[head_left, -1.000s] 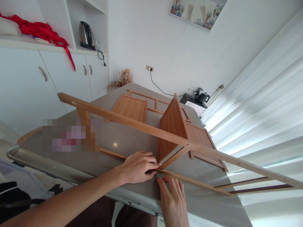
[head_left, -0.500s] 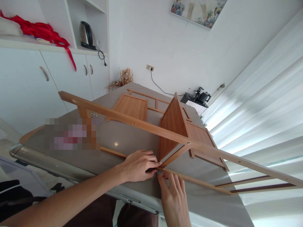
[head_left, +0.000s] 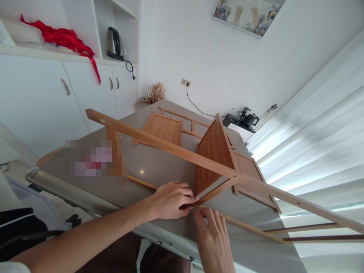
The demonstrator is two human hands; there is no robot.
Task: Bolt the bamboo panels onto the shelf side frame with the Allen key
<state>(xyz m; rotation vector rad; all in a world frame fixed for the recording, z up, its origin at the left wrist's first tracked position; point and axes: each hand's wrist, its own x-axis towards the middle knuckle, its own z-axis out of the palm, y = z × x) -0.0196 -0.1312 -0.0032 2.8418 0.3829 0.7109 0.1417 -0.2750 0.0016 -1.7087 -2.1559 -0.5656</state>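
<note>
The lower rail (head_left: 244,225) is being grasped by the left hand (head_left: 172,201) beside the upright panel (head_left: 213,151), its long axis running crosswise on the surface (head_left: 162,165). A small metal piece (head_left: 192,210) is being pinched in the right hand's (head_left: 213,231) grip, nearside of the rail, close to the left hand.

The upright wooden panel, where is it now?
In the head view, the upright panel stands just right of centre over the grey table, between the left flat panel and right flat panel, its near lower corner by the left hand.
</note>
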